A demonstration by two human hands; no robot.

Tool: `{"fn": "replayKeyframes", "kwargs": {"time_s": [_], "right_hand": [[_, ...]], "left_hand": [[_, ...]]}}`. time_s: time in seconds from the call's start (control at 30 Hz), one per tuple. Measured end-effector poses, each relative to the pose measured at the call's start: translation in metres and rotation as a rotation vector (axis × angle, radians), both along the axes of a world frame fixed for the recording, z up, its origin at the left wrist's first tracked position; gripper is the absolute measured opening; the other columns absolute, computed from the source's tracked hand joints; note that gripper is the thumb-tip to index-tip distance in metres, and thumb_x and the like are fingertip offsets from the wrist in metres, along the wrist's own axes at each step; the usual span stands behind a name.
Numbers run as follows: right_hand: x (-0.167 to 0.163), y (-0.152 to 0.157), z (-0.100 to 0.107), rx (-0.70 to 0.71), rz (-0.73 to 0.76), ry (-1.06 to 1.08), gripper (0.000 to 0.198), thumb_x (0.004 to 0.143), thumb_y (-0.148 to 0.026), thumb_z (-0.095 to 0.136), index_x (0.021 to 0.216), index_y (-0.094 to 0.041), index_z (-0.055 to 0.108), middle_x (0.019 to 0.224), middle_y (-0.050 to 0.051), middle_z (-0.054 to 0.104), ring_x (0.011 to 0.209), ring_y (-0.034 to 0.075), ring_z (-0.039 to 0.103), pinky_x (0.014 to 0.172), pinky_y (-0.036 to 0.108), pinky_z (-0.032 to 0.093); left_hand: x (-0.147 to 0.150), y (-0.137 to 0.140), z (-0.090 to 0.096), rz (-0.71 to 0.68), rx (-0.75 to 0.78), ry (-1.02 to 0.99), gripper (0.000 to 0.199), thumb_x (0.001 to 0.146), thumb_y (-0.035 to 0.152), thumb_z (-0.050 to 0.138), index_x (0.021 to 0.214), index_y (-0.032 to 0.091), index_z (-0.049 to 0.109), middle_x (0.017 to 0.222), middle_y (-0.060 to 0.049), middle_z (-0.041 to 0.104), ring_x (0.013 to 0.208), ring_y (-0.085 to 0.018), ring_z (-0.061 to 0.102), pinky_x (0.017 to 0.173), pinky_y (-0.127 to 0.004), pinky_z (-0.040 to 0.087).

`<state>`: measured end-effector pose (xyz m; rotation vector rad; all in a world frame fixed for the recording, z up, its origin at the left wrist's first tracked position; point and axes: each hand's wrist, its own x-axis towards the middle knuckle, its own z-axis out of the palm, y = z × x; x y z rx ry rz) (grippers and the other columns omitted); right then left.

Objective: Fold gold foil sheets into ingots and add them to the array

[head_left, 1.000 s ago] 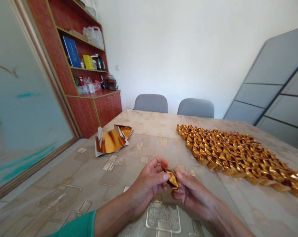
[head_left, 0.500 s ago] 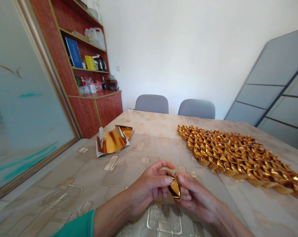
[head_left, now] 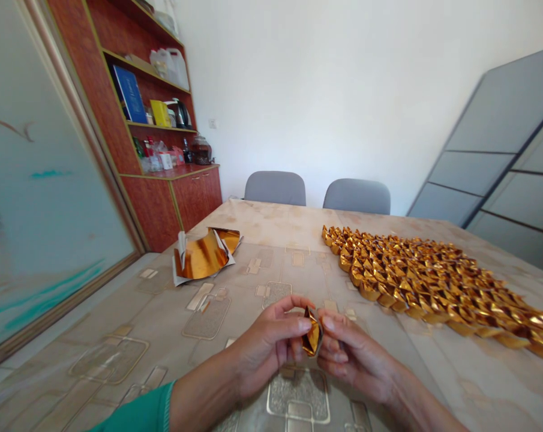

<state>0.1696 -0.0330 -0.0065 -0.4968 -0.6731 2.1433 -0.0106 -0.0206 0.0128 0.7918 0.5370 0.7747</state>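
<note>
A small folded gold-foil paper ingot point(head_left: 313, 336), boat-shaped with a hollow middle, is held upright between both hands above the near part of the table. My left hand point(head_left: 271, 333) pinches its left side, the thumb on the front of the foil and the index finger curved over behind. On the other side my right hand point(head_left: 359, 354) grips it with the thumb near its upper edge and the fingers curled below. At the right, several rows of finished gold paper ingots point(head_left: 428, 282) stand close together. A stack of gold foil sheets point(head_left: 203, 258) with white edges lies at the left.
The table point(head_left: 262, 222) has a patterned cover. Two grey chairs point(head_left: 275, 188) stand at its far side. A red-brown cabinet point(head_left: 194, 195) with loaded shelves and a frosted sliding door point(head_left: 50, 198) are at the left; grey panels point(head_left: 482, 126) lean at the right.
The held ingot has turned more upright and shifted slightly left, with my right hand following it. The view has moved a little. The foil sheets and ingot rows stay in place.
</note>
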Motion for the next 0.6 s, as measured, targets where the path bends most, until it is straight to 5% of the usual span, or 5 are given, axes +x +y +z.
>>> {"fn": "replayKeyframes", "kwargs": {"time_s": [0.17, 0.37, 0.6], "right_hand": [[0.0, 0.001, -0.001, 0.013, 0.02, 0.011, 0.021, 0.084, -0.035, 0.073, 0.08, -0.015, 0.067, 0.05, -0.01, 0.04, 0.04, 0.002, 0.02, 0.037, 0.012, 0.023], [-0.002, 0.001, -0.001, 0.044, 0.027, 0.024, 0.013, 0.085, -0.027, 0.073, 0.081, -0.014, 0.07, 0.045, -0.012, 0.032, 0.038, 0.002, 0.014, 0.035, 0.011, 0.02], [0.002, 0.002, -0.002, -0.01, -0.01, 0.045, 0.012, 0.085, -0.024, 0.072, 0.083, -0.013, 0.072, 0.047, -0.01, 0.036, 0.04, 0.002, 0.017, 0.035, 0.012, 0.022]], "left_hand": [[0.001, -0.002, 0.005, 0.023, 0.03, 0.03, 0.034, 0.072, 0.025, 0.078, 0.099, 0.017, 0.06, 0.076, 0.001, 0.059, 0.057, -0.006, 0.051, 0.052, -0.016, 0.037], [0.001, -0.002, 0.005, 0.008, 0.038, -0.004, 0.035, 0.069, 0.023, 0.082, 0.097, 0.016, 0.062, 0.077, 0.0, 0.062, 0.061, -0.008, 0.056, 0.056, -0.018, 0.042], [-0.002, 0.008, 0.001, -0.104, -0.247, -0.134, 0.017, 0.078, 0.019, 0.074, 0.093, 0.011, 0.068, 0.071, 0.001, 0.061, 0.047, -0.001, 0.046, 0.045, -0.012, 0.035]]}}
